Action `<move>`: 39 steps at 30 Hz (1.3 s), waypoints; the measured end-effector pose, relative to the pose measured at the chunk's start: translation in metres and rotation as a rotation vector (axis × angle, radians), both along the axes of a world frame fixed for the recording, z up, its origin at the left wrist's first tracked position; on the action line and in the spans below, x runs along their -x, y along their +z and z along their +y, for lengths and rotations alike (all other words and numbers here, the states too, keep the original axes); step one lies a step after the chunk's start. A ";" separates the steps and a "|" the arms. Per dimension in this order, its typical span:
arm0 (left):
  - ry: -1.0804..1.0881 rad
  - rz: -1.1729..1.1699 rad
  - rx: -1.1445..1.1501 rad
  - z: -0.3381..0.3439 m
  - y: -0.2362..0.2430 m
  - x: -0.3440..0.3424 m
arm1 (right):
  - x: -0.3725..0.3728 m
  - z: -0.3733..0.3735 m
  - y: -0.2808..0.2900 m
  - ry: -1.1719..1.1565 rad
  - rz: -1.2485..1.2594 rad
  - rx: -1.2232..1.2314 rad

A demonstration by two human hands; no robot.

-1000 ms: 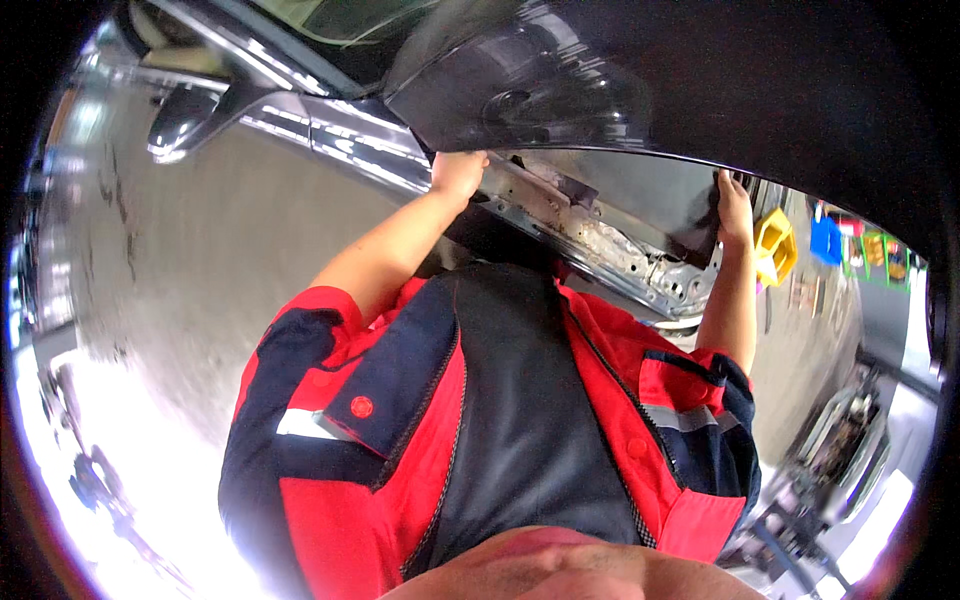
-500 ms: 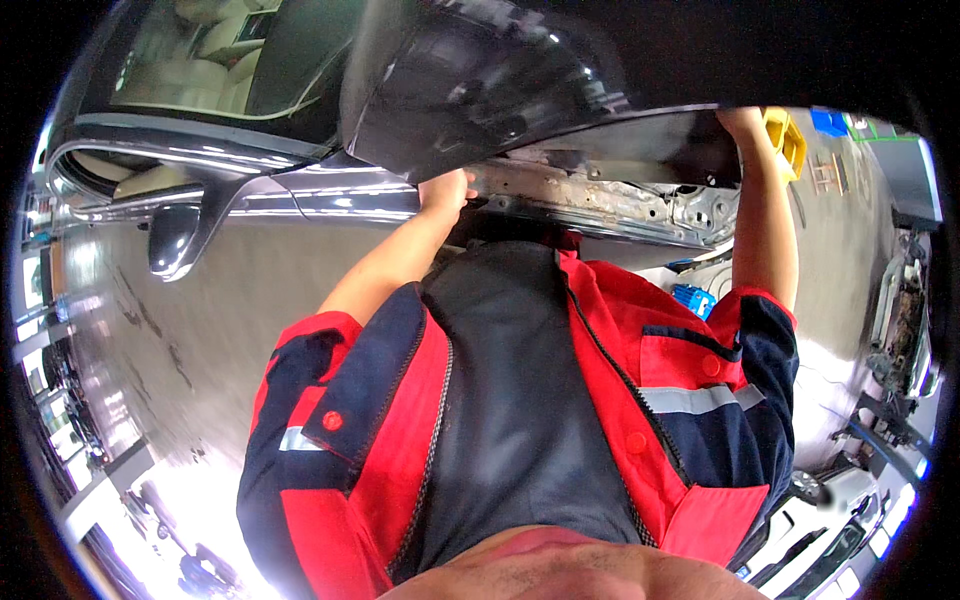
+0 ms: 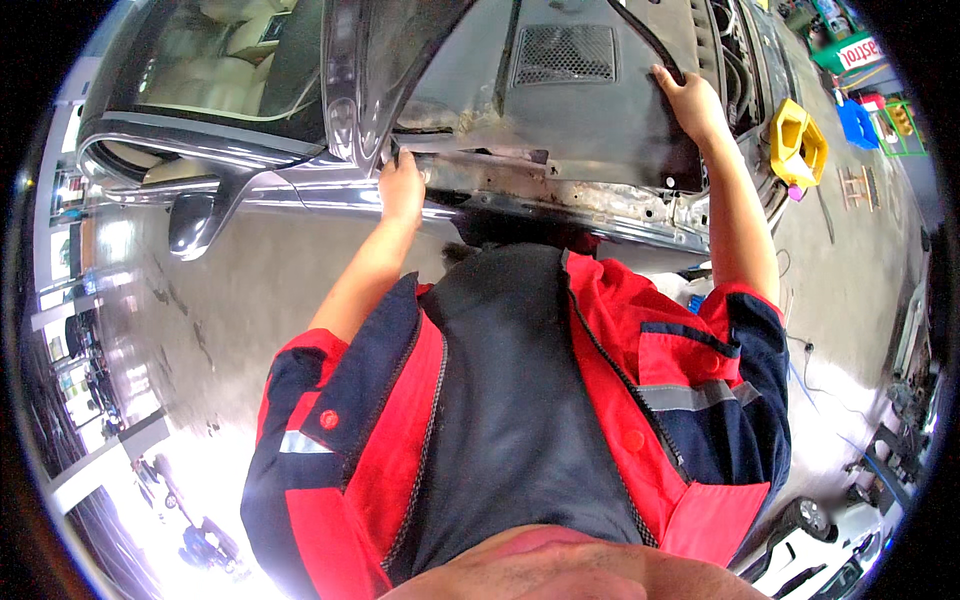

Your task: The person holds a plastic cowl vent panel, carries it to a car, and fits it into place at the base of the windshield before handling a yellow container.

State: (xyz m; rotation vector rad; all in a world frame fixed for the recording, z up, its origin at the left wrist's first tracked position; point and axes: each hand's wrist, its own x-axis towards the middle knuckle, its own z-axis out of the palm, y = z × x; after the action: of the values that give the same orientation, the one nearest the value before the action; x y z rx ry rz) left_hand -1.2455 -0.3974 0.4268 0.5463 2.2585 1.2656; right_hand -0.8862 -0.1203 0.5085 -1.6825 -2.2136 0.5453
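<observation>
A dark, glossy car body panel rises above the car's exposed side; its upper part runs out of view, so I cannot tell which panel it is. My left hand grips its lower left corner beside the door mirror, the fingers partly hidden. Farther right, my right hand is closed on a thin, curved black edge, thumb over it, that appears to belong to the same panel. Between the hands shows a dark matte surface with a mesh grille. Below it runs a worn, dirty metal rail.
The door mirror juts out at the left. A yellow plastic holder stands beyond the car's front, near a blue bin. A cable lies on the floor at right. A white car is at lower right.
The panel has tilted up and away, uncovering the dark surface and mesh grille. My right hand has moved up and left; my left hand has shifted slightly left and up.
</observation>
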 end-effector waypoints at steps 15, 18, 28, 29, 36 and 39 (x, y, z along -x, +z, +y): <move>0.149 0.576 0.132 0.078 0.006 -0.034 | 0.003 -0.013 -0.047 -0.017 0.115 0.058; 0.149 0.671 0.082 0.074 -0.017 -0.043 | 0.002 -0.015 -0.052 0.006 0.186 0.025; 0.419 0.462 0.004 0.092 0.006 -0.027 | 0.004 -0.017 -0.061 0.019 0.149 0.015; 0.500 0.428 -0.014 0.095 0.005 -0.024 | 0.005 -0.020 -0.054 0.009 0.159 0.066; 0.728 0.325 0.067 0.121 -0.023 0.014 | 0.005 -0.020 -0.065 0.018 0.247 0.068; 0.740 0.217 0.163 0.118 -0.030 0.024 | 0.005 -0.019 -0.062 0.013 0.205 0.078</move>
State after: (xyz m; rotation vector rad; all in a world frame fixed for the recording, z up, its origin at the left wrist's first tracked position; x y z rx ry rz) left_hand -1.2693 -0.2790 0.3965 -0.2653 2.8464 1.3606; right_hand -0.8911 -0.1393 0.4465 -1.5725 -2.0827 0.7797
